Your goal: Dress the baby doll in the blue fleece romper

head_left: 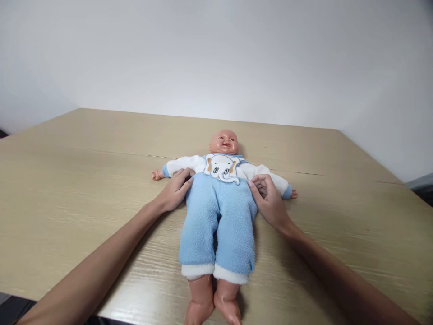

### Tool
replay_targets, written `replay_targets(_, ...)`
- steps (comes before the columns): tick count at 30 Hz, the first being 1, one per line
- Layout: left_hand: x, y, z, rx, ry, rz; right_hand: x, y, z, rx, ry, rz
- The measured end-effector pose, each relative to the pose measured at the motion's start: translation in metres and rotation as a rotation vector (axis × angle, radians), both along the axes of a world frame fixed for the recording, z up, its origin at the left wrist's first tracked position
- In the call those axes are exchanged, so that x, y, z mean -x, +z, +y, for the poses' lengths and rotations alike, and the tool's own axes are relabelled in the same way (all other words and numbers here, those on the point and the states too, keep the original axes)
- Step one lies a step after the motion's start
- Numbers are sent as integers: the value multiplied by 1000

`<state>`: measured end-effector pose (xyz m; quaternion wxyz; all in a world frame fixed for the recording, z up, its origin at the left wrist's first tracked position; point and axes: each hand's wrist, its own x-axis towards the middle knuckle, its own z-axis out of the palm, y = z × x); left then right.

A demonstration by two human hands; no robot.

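Observation:
A baby doll lies on its back on the wooden table, head away from me, arms spread, bare feet at the near edge. It wears a white fleece top with an elephant picture and light blue fleece trousers with white cuffs. My left hand grips the left side of the trousers' waist, fingers curled onto the fabric. My right hand pinches the right side of the waist in the same way. Both forearms reach in from the bottom corners.
A plain white wall rises behind the table's far edge. The light wood tabletop stretches wide on both sides of the doll. Dark floor shows at the far left and right edges.

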<state>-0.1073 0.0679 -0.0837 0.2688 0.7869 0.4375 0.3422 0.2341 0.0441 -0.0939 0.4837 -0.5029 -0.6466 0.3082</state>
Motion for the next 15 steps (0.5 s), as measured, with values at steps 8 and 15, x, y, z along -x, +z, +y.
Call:
replay_targets(8, -5, -5, 1, 262, -5, -278, -3, 5, -13, 29, -37, -247)
replay_targets(15, -24, -16, 1, 461, 48, -741, 2, -6, 5, 193, 77, 342)
